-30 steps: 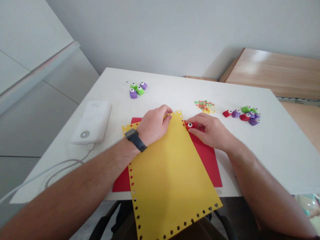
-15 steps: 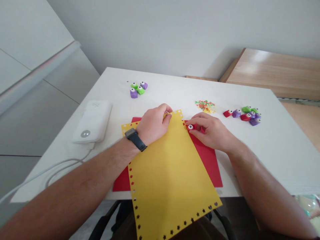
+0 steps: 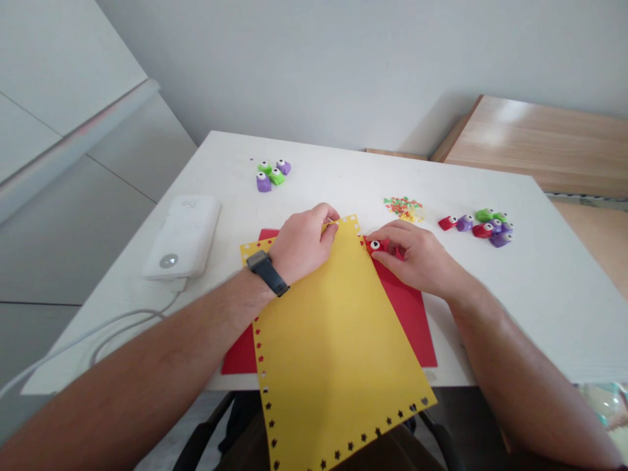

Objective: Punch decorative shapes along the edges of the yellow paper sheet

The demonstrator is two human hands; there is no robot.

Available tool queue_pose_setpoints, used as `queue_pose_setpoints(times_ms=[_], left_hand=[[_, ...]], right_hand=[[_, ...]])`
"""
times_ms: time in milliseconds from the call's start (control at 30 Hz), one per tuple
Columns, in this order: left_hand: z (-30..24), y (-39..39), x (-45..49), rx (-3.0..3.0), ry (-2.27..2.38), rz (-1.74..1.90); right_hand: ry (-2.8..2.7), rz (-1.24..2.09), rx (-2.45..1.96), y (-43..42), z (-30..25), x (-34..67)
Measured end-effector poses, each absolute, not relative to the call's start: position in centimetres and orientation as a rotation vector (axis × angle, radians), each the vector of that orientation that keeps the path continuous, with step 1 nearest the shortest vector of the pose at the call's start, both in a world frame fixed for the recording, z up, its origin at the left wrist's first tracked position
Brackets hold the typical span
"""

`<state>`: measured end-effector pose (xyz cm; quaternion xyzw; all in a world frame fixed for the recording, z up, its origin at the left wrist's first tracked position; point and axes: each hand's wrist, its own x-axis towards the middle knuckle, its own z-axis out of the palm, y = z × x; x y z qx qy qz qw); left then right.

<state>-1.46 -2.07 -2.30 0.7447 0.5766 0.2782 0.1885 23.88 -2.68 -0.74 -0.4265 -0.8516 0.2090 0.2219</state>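
Note:
A yellow sheet of paper [image 3: 333, 333] with punched stars along its edges lies over a red sheet [image 3: 407, 314] on the white table [image 3: 540, 288]. My left hand [image 3: 303, 243], with a dark watch on its wrist, pinches the yellow sheet's top edge. A small red paper punch [image 3: 377, 246] sits at the sheet's right edge near the top corner, with my right hand [image 3: 417, 255] closed around it.
Several more punches [image 3: 483, 226] in red, purple and green lie to the right, and three [image 3: 271, 175] at the back left. A small heap of paper confetti [image 3: 403, 208] sits behind my right hand. A white power bank [image 3: 184, 237] with a cable lies at the left.
Almost nothing differs; my right hand with the red punch shifts very slightly along the sheet's edge. My left hand stays put.

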Motion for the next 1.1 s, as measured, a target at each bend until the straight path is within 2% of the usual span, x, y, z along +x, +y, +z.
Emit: queue_pose_setpoints(times_ms=[1100], left_hand=[[-2.07, -1.98, -1.49, 2.051, 1.629, 0.780]], right_hand=[[-2.365, 0.571, -1.126, -2.64, -1.06, 24.10]])
